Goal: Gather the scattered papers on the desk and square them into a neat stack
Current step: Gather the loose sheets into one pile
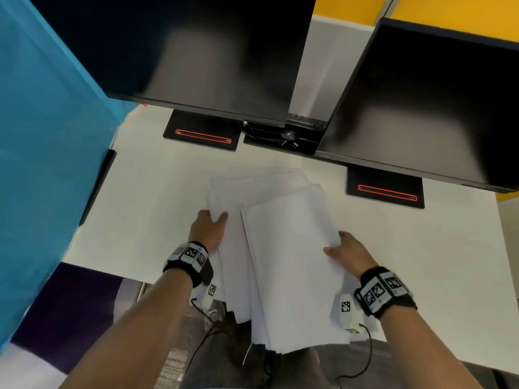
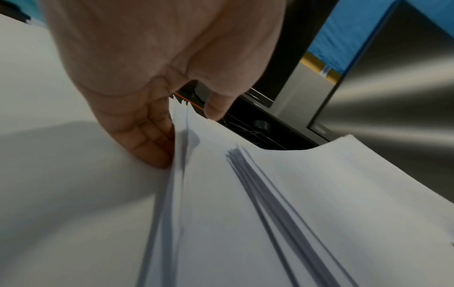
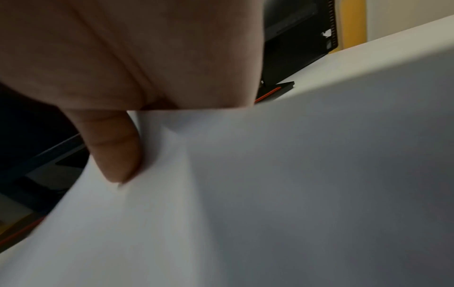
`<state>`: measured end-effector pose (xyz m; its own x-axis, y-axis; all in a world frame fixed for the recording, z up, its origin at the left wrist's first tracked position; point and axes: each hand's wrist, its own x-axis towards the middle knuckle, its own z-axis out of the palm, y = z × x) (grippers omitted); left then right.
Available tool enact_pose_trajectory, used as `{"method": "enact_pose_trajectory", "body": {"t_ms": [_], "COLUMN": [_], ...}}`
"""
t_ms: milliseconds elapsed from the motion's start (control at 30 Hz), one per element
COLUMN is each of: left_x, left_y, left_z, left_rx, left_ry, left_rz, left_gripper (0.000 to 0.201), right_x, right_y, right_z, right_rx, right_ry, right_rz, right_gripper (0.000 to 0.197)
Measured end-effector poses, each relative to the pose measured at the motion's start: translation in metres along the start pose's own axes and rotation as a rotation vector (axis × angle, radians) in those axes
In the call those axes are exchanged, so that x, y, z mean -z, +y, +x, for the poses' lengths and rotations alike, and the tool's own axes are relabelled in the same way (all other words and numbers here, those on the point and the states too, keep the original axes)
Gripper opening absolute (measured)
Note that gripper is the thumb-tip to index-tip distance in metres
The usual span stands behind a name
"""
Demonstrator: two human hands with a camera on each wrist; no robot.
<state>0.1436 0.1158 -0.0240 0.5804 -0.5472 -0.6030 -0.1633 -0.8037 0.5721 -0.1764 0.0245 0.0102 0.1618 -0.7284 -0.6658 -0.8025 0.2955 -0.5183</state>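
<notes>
While both hands (image 1: 209,226) (image 1: 348,252) pinch papers (image 1: 292,248), edges apparently overhang desk (image 1: 421,262).

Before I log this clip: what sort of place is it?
Likely an office workstation: two dark flat monitors on a white desk, with loose white paper sheets and blue partition.

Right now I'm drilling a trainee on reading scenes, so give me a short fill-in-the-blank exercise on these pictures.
1. The papers lie on a ____ desk.
2. The right hand grips the ____ bundle of papers at its right edge.
3. The left hand holds the papers' ____ edge.
4. Behind the papers stand ____ dark monitors.

Missing words: white; upper; left; two
</notes>
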Motion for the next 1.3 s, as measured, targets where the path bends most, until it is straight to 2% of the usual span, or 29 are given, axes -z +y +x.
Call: {"method": "enact_pose_trajectory", "body": {"t_ms": [100,200,300,367,467,533,600,700,800,900,967,1033,1067,1133,1300], "left_x": [0.002,-0.009,-0.017,-0.016,-0.007,-0.002,0.001,0.006,0.005,-0.011,-0.021,-0.027,-0.030,-0.034,-0.039], "left_y": [0.030,0.056,0.074,0.071,0.046,0.028,0.015,0.013,0.027,0.045,0.055,0.059,0.057,0.047,0.032], "left_z": [0.020,0.038,0.038,0.036,0.034,0.030,0.028,0.025,0.023,0.019,0.016,0.016,0.018,0.021,0.023], "left_rx": [-0.003,-0.043,-0.094,-0.088,-0.110,-0.115,-0.106,-0.086,-0.085,-0.061,-0.034,-0.034,-0.030,-0.034,-0.120], "left_ry": [0.072,0.042,-0.049,-0.061,-0.033,-0.045,-0.068,-0.098,-0.089,-0.145,-0.167,-0.181,-0.186,-0.179,-0.133], "left_rz": [0.075,0.095,0.032,-0.060,-0.089,-0.041,-0.029,0.051,0.073,0.078,0.030,-0.039,-0.085,-0.171,-0.142], "left_gripper": [0.048,0.041,0.055,0.063,0.053,0.044,0.042,0.043,0.054,0.068,0.079,0.085,0.086,0.086,0.065], "right_x": [0.011,0.007,0.001,-0.002,0.004,0.009,0.012,0.017,0.016,0.001,-0.014,-0.028,-0.033,-0.043,-0.049], "right_y": [-0.013,-0.037,-0.051,-0.051,-0.048,-0.031,-0.015,0.001,-0.005,-0.015,-0.028,-0.042,-0.051,-0.065,-0.070], "right_z": [0.016,0.038,0.052,0.052,0.024,0.003,-0.018,-0.032,-0.016,0.029,0.055,0.069,0.068,0.063,0.057], "right_rx": [-0.023,-0.004,-0.010,0.002,0.001,0.002,-0.007,0.001,-0.009,-0.048,-0.088,-0.104,-0.120,-0.146,-0.061], "right_ry": [0.081,0.053,0.021,0.055,0.161,0.213,0.213,0.207,0.190,0.153,0.155,0.266,0.321,0.347,0.196], "right_rz": [0.064,0.078,0.131,0.102,0.016,0.152,0.339,0.571,0.662,0.504,0.202,-0.159,-0.243,-0.264,-0.188], "right_gripper": [0.048,0.050,0.063,0.069,0.050,0.032,0.022,0.019,0.014,0.026,0.036,0.042,0.043,0.043,0.051]}}
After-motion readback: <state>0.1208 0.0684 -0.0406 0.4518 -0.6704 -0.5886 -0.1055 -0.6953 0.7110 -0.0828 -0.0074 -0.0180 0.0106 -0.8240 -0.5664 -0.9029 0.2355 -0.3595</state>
